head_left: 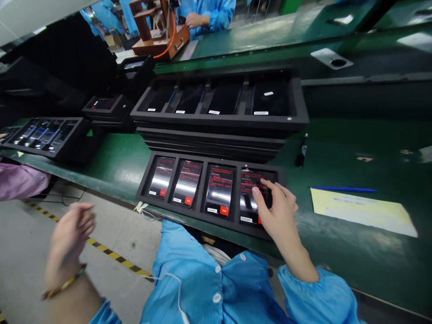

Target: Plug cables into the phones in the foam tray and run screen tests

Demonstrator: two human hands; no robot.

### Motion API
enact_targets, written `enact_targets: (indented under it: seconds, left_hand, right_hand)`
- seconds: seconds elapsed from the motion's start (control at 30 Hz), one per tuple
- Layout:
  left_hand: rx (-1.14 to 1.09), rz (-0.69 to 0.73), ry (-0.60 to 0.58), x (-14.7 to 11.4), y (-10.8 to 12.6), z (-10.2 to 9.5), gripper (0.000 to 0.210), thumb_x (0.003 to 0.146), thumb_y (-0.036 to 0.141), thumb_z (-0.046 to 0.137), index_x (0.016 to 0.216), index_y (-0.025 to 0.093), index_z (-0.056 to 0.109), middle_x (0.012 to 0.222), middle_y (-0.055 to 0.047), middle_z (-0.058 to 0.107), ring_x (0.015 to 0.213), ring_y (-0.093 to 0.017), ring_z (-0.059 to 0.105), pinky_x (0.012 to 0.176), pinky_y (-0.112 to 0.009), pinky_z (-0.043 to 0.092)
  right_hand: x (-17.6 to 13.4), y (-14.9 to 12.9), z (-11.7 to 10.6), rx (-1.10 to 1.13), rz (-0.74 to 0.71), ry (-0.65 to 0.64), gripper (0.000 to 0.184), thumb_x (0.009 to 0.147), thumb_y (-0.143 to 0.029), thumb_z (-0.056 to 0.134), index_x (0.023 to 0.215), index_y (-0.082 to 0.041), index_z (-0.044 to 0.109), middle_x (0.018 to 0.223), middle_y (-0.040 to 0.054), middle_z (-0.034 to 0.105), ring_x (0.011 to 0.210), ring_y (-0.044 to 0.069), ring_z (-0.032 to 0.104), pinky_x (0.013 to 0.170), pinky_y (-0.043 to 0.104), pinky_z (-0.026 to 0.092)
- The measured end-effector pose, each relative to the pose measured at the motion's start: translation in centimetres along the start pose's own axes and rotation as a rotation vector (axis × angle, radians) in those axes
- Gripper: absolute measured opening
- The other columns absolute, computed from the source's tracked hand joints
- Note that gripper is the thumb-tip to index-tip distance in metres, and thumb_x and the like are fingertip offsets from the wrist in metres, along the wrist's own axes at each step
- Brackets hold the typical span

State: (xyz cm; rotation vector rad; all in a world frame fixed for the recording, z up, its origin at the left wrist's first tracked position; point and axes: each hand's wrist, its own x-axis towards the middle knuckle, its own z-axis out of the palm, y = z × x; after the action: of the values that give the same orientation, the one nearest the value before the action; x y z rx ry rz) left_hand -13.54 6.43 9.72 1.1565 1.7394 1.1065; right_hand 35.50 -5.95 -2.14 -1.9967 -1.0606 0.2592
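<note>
A black foam tray (203, 184) lies at the bench's near edge, with several phones in its compartments. Their screens are lit with red text, and red blocks show at the lower corners. Over the rightmost phone (248, 202) is my right hand (278, 204), open, thumb and index finger apart at the screen; whether the fingertips touch the glass I cannot tell. My left hand (72, 231) hangs in the air off the bench at the left, slightly blurred, its fingers curled in and nothing visible in them. A phone (219, 190) sits in the neighbouring compartment.
Behind stands a stack of black trays (216, 120), the top one holding dark phones. On the right lie a black marker (303, 150), a blue pen (344, 189) and yellow paper (364, 212). Another phone tray (72, 146) is at left. Across the bench, a person (205, 18) works.
</note>
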Motion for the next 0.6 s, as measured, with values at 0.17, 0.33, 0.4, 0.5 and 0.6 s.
enact_targets:
  seconds: [0.17, 0.33, 0.4, 0.5, 0.6]
  left_hand:
    - [0.415, 0.266, -0.234, 2.2, -0.9, 11.2, 0.048, 0.101, 0.064, 0.055, 0.091, 0.020, 0.073, 0.087, -0.012, 0.076, 0.080, -0.025, 0.072, 0.073, -0.034, 0.056]
    - [0.805, 0.284, -0.333, 4.1, 0.5, 17.0, 0.041, 0.110, 0.044, 0.037, 0.089, 0.022, 0.064, 0.090, -0.017, 0.077, 0.096, -0.034, 0.076, 0.085, -0.039, 0.052]
    - [0.836, 0.266, -0.347, 4.7, 1.0, 17.2, 0.042, 0.110, 0.044, 0.036, 0.086, 0.023, 0.063, 0.087, -0.017, 0.076, 0.095, -0.035, 0.076, 0.083, -0.039, 0.051]
    - [0.894, 0.232, -0.386, 5.6, 1.6, 17.0, 0.049, 0.110, 0.046, 0.035, 0.075, 0.025, 0.061, 0.081, -0.016, 0.076, 0.088, -0.034, 0.076, 0.078, -0.038, 0.050]
    - [0.933, 0.202, -0.433, 6.4, 1.9, 17.3, 0.055, 0.110, 0.047, 0.032, 0.069, 0.025, 0.061, 0.078, -0.015, 0.077, 0.084, -0.032, 0.077, 0.076, -0.036, 0.052]
  right_hand:
    - [-0.1, 0.1, -0.2, 0.395, 0.214, -0.034, 0.074, 0.096, -0.075, 0.064, 0.153, -0.027, 0.056, 0.148, 0.0172, 0.066, 0.138, 0.036, 0.063, 0.116, 0.056, 0.054]
    - [0.0, 0.8, 0.1, 0.496, 0.479, -0.166, 0.097, 0.086, -0.082, 0.073, 0.163, -0.030, 0.047, 0.143, 0.0148, 0.071, 0.134, 0.037, 0.069, 0.112, 0.056, 0.059]
    - [0.1, 0.4, -0.3, 0.456, 0.522, -0.191, 0.099, 0.084, -0.084, 0.072, 0.163, -0.030, 0.049, 0.148, 0.0149, 0.068, 0.139, 0.037, 0.066, 0.115, 0.055, 0.057]
    - [-0.2, -0.4, -1.4, 0.426, 0.590, -0.230, 0.106, 0.081, -0.087, 0.072, 0.165, -0.026, 0.050, 0.145, 0.0158, 0.070, 0.138, 0.037, 0.067, 0.112, 0.050, 0.060]
    - [-1.1, -0.5, -2.7, 0.414, 0.609, -0.233, 0.109, 0.077, -0.091, 0.071, 0.161, -0.023, 0.056, 0.137, 0.0150, 0.074, 0.133, 0.037, 0.070, 0.112, 0.049, 0.059]
